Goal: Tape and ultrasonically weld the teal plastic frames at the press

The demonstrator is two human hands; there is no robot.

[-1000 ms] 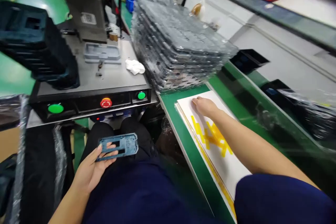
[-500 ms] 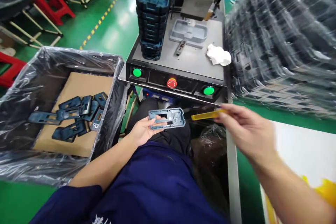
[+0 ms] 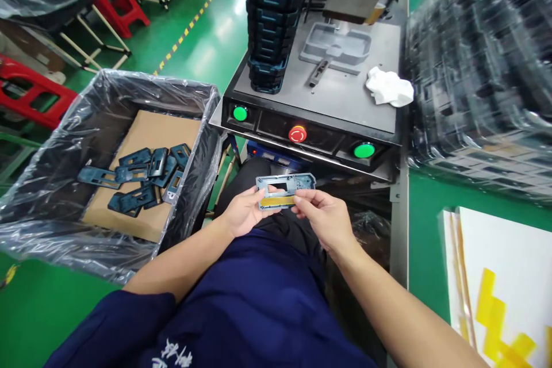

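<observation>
My left hand (image 3: 244, 214) grips a flat blue-grey plastic frame (image 3: 288, 184) over my lap, just below the press machine's front. A yellow tape strip (image 3: 278, 202) lies along the frame's lower edge. My right hand (image 3: 324, 216) pinches the strip's right end against the frame. More yellow strips (image 3: 500, 316) are stuck on a white board (image 3: 513, 253) at the lower right.
A press machine (image 3: 336, 98) with two green buttons and a red stop button stands ahead, bearing a stack of dark blue trays (image 3: 273, 17), a grey fixture (image 3: 337, 46) and a white cloth (image 3: 388, 87). A plastic-lined bin (image 3: 52, 213) of blue frames sits left. Wrapped clear trays (image 3: 478, 63) are stacked right.
My right hand picked a yellow strip from the white board, carried it left, and now presses it on the frame. The view swung left and the bin came into sight.
</observation>
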